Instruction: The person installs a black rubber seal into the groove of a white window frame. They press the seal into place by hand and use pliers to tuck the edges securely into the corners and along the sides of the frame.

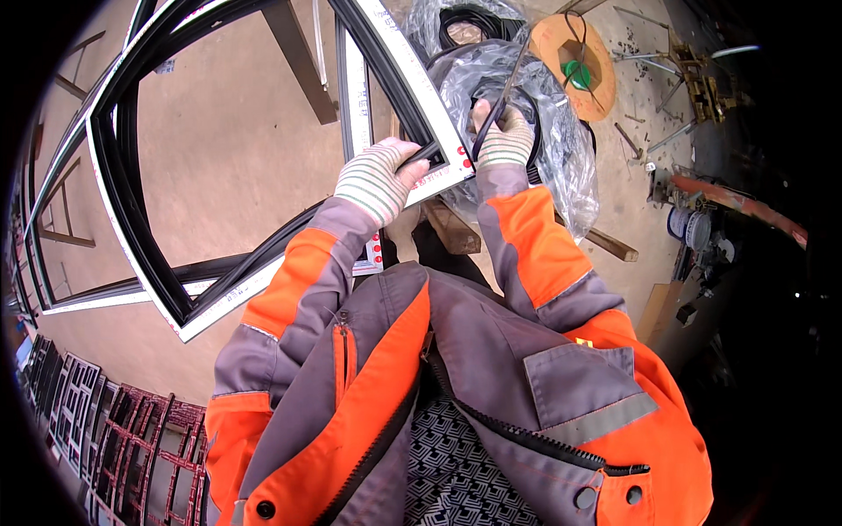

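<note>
A white window-type frame [112,195] with black rubber seal strip along its inner edges lies on the left, its near right corner in front of me. At that corner my left hand [379,181], in a striped knit glove, is closed with thumb and fingers on the black rubber seal [424,154]. Just right of the corner, my gloved right hand [506,142] is closed round the black handle of what looks like a pair of scissors [510,86], its long grey part pointing up and away. Part of the handle is hidden in the palm.
Coils of black strip in clear plastic wrap [561,175] lie beyond my right hand. Farther back is an orange-brown round spool [605,79] with a green centre. Wood pieces [611,245] and metal stands [693,83] are at right; dark red lattice racks [145,447] stand lower left.
</note>
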`<state>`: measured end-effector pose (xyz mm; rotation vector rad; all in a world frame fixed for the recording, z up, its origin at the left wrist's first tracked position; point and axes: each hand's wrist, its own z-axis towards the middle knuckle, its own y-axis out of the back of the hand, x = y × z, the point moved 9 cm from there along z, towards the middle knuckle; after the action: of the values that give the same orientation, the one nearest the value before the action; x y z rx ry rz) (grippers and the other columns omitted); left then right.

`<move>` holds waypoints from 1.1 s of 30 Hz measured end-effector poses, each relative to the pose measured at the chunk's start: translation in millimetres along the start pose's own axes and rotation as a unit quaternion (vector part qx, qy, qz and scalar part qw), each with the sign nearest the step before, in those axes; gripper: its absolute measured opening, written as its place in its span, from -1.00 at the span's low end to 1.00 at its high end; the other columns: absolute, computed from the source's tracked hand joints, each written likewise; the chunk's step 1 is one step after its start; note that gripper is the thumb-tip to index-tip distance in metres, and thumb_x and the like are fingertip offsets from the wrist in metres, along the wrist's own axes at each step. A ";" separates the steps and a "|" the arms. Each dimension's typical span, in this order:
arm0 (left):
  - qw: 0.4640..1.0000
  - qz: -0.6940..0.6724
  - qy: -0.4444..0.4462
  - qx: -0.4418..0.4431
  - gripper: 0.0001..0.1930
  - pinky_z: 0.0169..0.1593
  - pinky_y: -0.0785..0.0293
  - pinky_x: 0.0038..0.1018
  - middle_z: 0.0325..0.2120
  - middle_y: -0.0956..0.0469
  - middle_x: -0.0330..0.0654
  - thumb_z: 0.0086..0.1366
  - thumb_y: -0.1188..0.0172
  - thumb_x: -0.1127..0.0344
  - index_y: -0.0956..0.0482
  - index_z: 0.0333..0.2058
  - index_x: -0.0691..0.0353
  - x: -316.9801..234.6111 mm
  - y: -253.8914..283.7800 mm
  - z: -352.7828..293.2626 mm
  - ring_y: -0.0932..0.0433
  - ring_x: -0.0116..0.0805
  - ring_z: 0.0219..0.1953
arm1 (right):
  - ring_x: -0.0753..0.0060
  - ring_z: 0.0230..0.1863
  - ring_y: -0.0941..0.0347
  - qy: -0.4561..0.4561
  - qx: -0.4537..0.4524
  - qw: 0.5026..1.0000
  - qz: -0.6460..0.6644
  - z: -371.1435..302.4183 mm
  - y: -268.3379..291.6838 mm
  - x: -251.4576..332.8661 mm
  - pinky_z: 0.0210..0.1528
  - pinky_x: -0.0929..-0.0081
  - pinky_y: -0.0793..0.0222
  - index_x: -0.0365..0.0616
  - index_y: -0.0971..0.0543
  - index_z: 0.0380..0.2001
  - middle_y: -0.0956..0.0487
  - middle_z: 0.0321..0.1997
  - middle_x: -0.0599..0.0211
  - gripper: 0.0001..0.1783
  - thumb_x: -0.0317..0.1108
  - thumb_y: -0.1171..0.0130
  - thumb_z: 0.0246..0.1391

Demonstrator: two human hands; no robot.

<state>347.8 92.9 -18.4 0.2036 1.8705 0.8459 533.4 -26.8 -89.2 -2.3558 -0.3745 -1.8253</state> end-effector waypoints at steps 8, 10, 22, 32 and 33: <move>1.000 -0.002 0.003 0.019 -0.73 -0.01 -0.48 -0.31 -0.25 -0.61 0.02 0.33 -0.23 0.28 -0.62 -0.08 0.32 -3.0 -0.1 1.8 -0.60 -0.02 -0.13 | 0.67 -0.45 -0.43 0.013 0.104 0.986 -0.129 -25.3 42.2 -5.1 -0.39 0.61 -0.39 -0.28 -0.56 -0.26 -0.58 -0.45 0.43 -0.69 -0.27 -0.39 0.09; 1.000 -0.017 0.006 0.022 -0.72 0.00 -0.48 -0.31 -0.25 -0.61 0.01 0.33 -0.23 0.28 -0.62 -0.08 0.32 -3.8 -0.3 0.1 -0.60 -0.02 -0.14 | 0.69 -0.45 -0.40 0.001 0.152 0.979 -0.135 -39.8 46.4 1.9 -0.39 0.61 -0.38 -0.27 -0.56 -0.28 -0.56 -0.46 0.45 -0.71 -0.28 -0.38 0.10; 0.950 -0.263 0.146 0.087 -0.68 -0.15 -0.46 -0.57 -0.34 -0.59 -0.30 0.43 -0.16 0.27 -0.55 0.03 0.40 -7.5 28.0 -25.5 -0.49 -0.59 -0.29 | 0.49 -0.31 -0.51 -0.516 0.347 0.735 0.273 -135.6 30.0 -35.7 -0.26 0.51 -0.59 -0.28 -0.45 -0.01 -0.49 -0.28 0.29 -0.68 -0.22 0.07 0.45; 0.941 -0.309 0.117 0.073 -0.64 -0.16 -0.46 -0.59 -0.36 -0.57 -0.30 0.45 -0.15 0.24 -0.52 0.03 0.43 -13.9 46.7 -36.2 -0.48 -0.59 -0.32 | 0.11 -0.18 -0.48 0.037 0.607 0.781 -0.142 -129.8 -0.5 15.5 -0.06 0.05 -0.62 -0.37 -0.47 -0.05 -0.43 -0.20 0.07 -0.65 -0.22 0.03 0.43; 0.941 -0.310 0.117 0.071 -0.64 -0.16 -0.46 -0.59 -0.37 -0.57 -0.30 0.45 -0.15 0.24 -0.52 0.03 0.44 -14.4 47.8 -37.1 -0.47 -0.59 -0.32 | 0.13 -0.19 -0.48 0.035 0.609 0.781 -0.137 -131.3 -1.7 18.5 -0.07 0.08 -0.62 -0.36 -0.46 -0.05 -0.43 -0.20 0.07 -0.65 -0.22 0.03 0.42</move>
<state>311.6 104.0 30.9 -0.4037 2.0426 0.3064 414.9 -57.1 -37.8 -1.3110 -1.4106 -1.0744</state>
